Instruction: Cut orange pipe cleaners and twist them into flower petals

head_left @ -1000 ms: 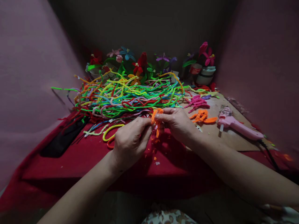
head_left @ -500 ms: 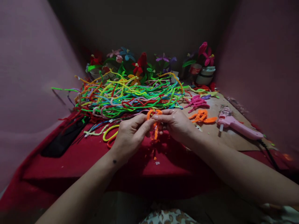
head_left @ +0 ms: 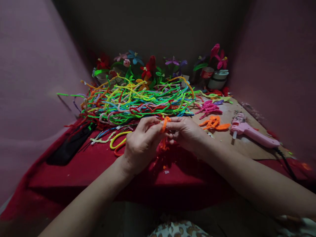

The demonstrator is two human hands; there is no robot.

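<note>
An orange pipe cleaner, bent into a loop, is pinched between my two hands over the front of the red cloth. My left hand grips it from the left, thumb and fingers pressed together. From the right, my right hand holds it with bent fingers, partly hiding it. A lower orange strand dangles beneath the fingers. Just behind my hands lies a big tangled heap of colourful pipe cleaners. More orange bent pieces rest on the board to the right.
A pink glue gun with a black cord lies on the cardboard. Pink bent pieces sit behind the orange ones. A flat black object is at left. Pipe-cleaner flowers and a white container stand at the back.
My left hand has turned and closed further over the orange pipe cleaner. The orange loop shows narrower between the fingers. My right hand stays nearly in place.
</note>
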